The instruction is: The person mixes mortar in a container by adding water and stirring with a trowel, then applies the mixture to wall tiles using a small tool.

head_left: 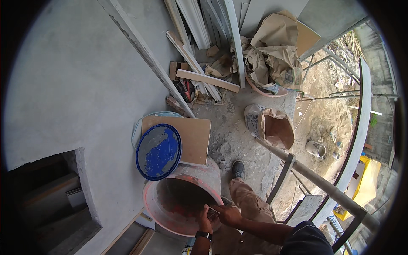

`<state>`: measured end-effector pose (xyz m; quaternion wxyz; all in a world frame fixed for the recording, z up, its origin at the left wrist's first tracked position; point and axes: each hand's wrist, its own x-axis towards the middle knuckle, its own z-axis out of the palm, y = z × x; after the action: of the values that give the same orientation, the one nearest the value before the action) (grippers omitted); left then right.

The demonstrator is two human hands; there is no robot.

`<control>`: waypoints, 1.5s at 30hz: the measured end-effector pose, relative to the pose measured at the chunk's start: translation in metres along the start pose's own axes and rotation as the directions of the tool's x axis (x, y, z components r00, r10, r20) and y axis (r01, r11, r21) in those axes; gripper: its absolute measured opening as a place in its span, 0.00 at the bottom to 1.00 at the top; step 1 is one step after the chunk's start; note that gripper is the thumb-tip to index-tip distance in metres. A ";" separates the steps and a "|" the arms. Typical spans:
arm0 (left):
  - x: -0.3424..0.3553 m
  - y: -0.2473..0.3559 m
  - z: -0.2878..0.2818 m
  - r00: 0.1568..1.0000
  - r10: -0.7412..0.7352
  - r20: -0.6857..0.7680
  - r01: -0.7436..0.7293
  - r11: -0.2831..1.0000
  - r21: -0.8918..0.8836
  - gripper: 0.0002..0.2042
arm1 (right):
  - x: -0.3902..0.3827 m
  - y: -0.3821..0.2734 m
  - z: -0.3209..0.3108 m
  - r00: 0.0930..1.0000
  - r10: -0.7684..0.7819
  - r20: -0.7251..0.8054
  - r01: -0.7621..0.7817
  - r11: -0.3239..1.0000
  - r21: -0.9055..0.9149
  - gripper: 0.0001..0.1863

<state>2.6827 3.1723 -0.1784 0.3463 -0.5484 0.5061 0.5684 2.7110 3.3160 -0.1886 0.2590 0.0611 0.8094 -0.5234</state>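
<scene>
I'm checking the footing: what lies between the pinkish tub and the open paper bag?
In the head view, a dark shoe and dusty floor lie between the tub and the bag.

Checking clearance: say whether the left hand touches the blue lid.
Apart. The head view shows the mouth of the tub between left hand and blue lid.

The head-worn fisheye looks steeply down from head height into the nearby tub [203,172].

Bucket [208,172] mouth open from above
Blue lid [159,153] crowds the far-left rim; grey rail [316,180] bars the way right.
</scene>
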 end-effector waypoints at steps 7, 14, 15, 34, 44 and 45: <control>0.001 -0.004 -0.001 0.999 0.038 0.021 -0.037 0.998 -0.047 0.20 | 0.003 0.004 -0.003 0.999 -0.049 0.009 0.048 0.999 0.010 0.26; 0.000 -0.013 -0.008 0.988 0.133 0.082 -0.123 0.985 -0.119 0.23 | 0.007 0.008 -0.003 0.990 -0.140 0.024 0.140 0.990 0.002 0.26; 0.000 -0.014 -0.009 0.987 0.136 0.092 -0.126 0.987 -0.099 0.23 | 0.007 0.008 -0.002 0.988 -0.153 0.031 0.153 0.988 0.006 0.26; 0.005 -0.019 -0.067 0.958 0.243 0.152 -0.244 0.970 -0.015 0.27 | -0.009 0.003 0.042 0.969 -0.220 0.115 0.229 0.970 -0.075 0.29; -0.007 0.019 0.015 0.901 0.324 0.289 -0.303 0.946 -0.114 0.44 | 0.000 0.016 -0.014 0.976 -0.109 -0.189 0.147 0.969 0.197 0.25; -0.005 0.022 0.024 0.901 0.329 0.282 -0.311 0.944 -0.107 0.44 | -0.002 0.021 -0.022 0.974 -0.066 -0.214 0.129 0.948 0.292 0.24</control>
<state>2.6556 3.1907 -0.1718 0.3039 -0.3766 0.5145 0.7079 2.7127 3.3453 -0.1979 0.1368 0.1127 0.7435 -0.6449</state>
